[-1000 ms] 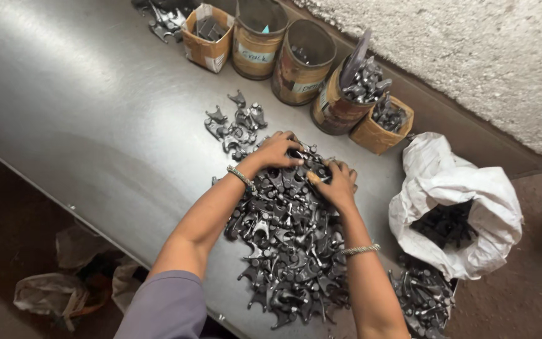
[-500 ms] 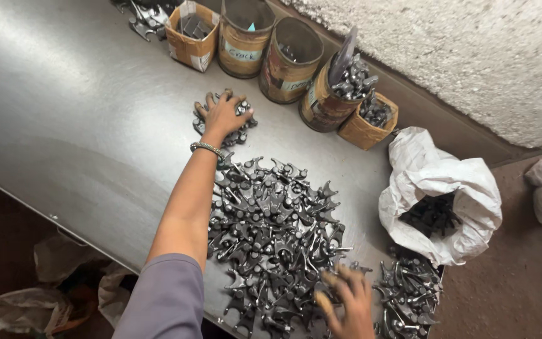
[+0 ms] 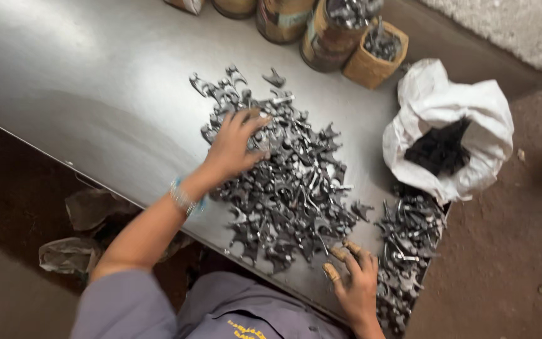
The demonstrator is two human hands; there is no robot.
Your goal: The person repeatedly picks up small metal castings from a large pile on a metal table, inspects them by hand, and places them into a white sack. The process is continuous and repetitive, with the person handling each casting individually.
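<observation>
Head view: 2 spread, empty hands, left hand (image 3: 233,147) and right hand (image 3: 356,285), on pile of metal parts (image 3: 283,182) stretching away across table (image 3: 95,94).

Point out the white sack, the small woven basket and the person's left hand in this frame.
white sack (image 3: 465,107): head view, on its pale upper fabric beside the dark opening.
small woven basket (image 3: 371,66): head view, on its tan side wall.
left hand (image 3: 233,147): head view, on the back of the hand.
</observation>
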